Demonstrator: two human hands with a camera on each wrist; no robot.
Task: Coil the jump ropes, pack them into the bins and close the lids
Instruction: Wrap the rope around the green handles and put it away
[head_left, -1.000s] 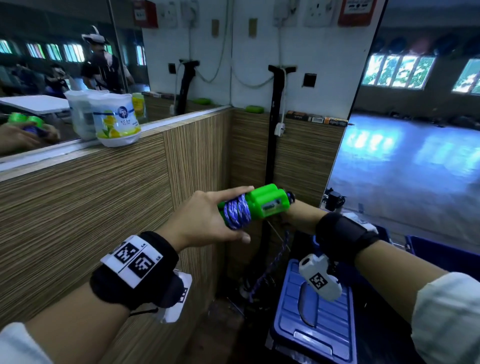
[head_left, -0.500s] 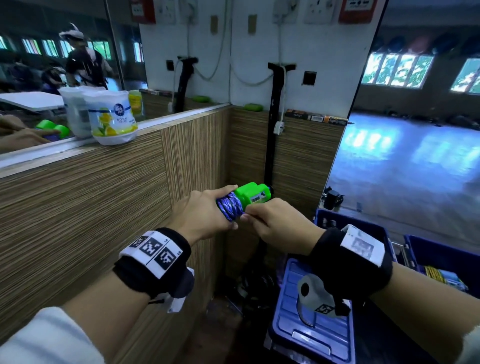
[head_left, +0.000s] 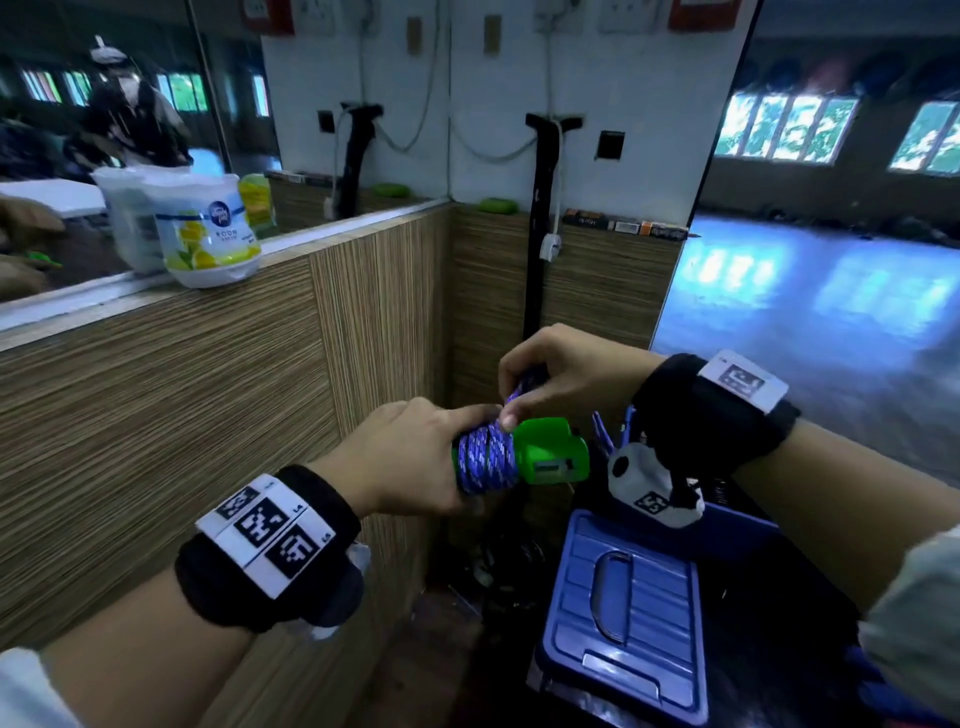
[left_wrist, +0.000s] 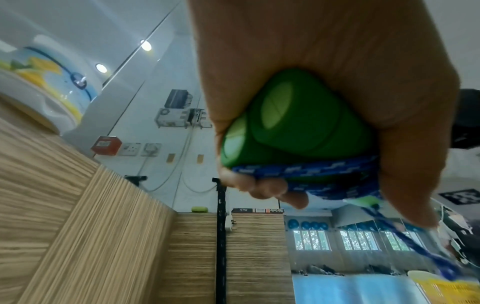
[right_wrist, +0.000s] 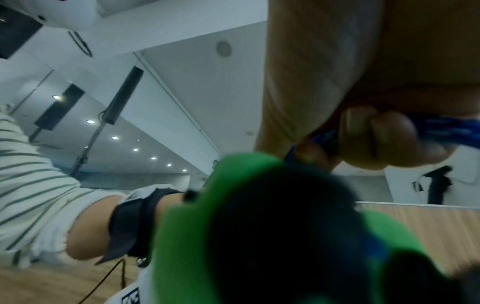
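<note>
My left hand (head_left: 415, 457) grips the green jump-rope handles (head_left: 553, 452), held side by side. Blue-and-white rope (head_left: 488, 460) is wound tightly around them. In the left wrist view the handle ends (left_wrist: 293, 119) show inside the fist, with rope (left_wrist: 324, 174) crossing under the fingers. My right hand (head_left: 556, 374) hovers just above the bundle and pinches the loose end of the rope (head_left: 527, 387); the right wrist view shows this rope (right_wrist: 441, 131) between curled fingers (right_wrist: 384, 133). A blue bin lid (head_left: 628, 608) lies shut below my right wrist.
A wood-panelled half wall (head_left: 208, 405) runs along my left, with a mirror above it and a white tub (head_left: 208, 228) on its ledge. A black post (head_left: 540, 223) stands in the corner. More dark blue bins (head_left: 737, 530) sit to the right of the lidded one.
My right hand came from behind the bundle to its top and now pinches the rope end. The bundle sank lower, and more rope is wound on the handles.
</note>
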